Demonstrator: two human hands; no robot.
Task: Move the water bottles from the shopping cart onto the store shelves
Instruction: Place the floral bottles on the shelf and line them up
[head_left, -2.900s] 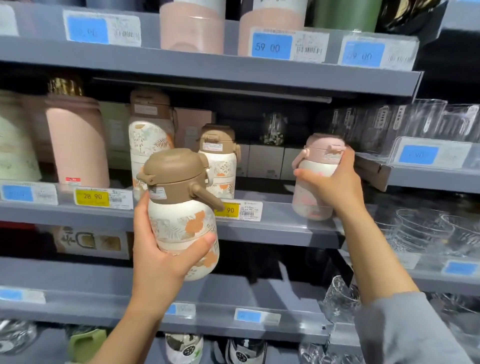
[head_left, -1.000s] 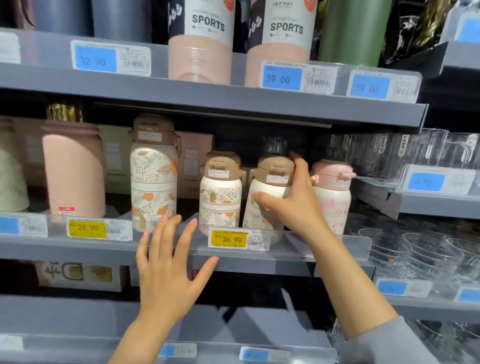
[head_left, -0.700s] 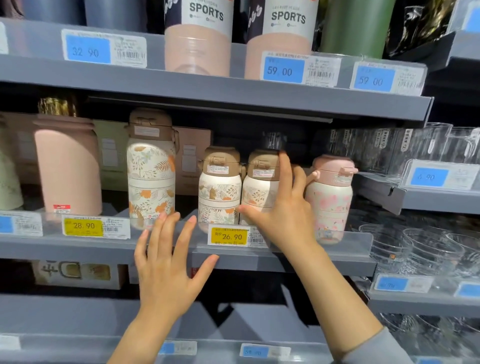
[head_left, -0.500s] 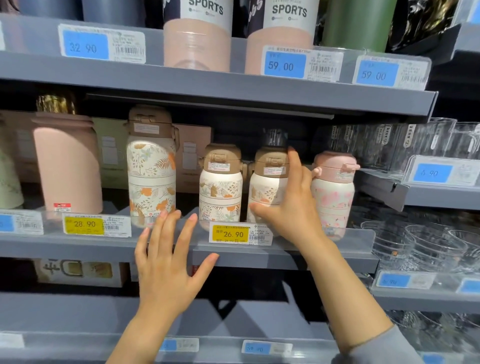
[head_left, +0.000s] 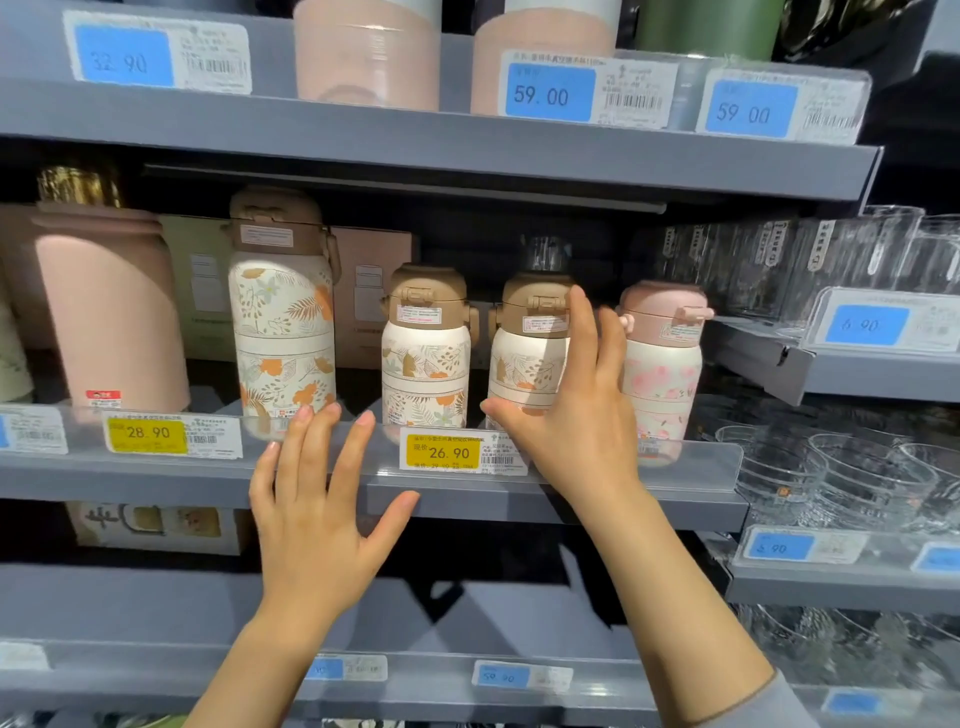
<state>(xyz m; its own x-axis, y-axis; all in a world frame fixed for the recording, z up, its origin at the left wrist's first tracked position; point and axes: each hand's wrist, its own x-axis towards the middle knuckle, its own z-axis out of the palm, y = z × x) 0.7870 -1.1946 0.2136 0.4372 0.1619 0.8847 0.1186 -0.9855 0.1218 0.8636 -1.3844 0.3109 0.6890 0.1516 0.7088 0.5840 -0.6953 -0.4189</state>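
Two small cream leaf-print bottles with brown lids stand upright side by side on the grey middle shelf (head_left: 156, 483): one on the left (head_left: 426, 358), one on the right (head_left: 524, 353). My right hand (head_left: 582, 421) rests on the right one with straight fingers up its right side and the thumb near its base. A pink floral bottle (head_left: 662, 364) stands just right of that hand. A taller leaf-print bottle (head_left: 283, 322) is further left. My left hand (head_left: 317, 514) is spread and empty in front of the shelf edge, below the bottles.
A big pink flask (head_left: 111, 312) stands at the shelf's left. Cardboard boxes sit behind the bottles. The upper shelf (head_left: 415, 140) carries large pink and green bottles. Stacked glass cups (head_left: 857, 478) fill the shelves to the right. A yellow 26.90 tag (head_left: 449, 452) hangs on the shelf lip.
The brown-lid bottle my left hand held earlier now stands on the shelf, and that hand is empty. My right hand left the pink bottle and stays against the right brown-lid bottle.
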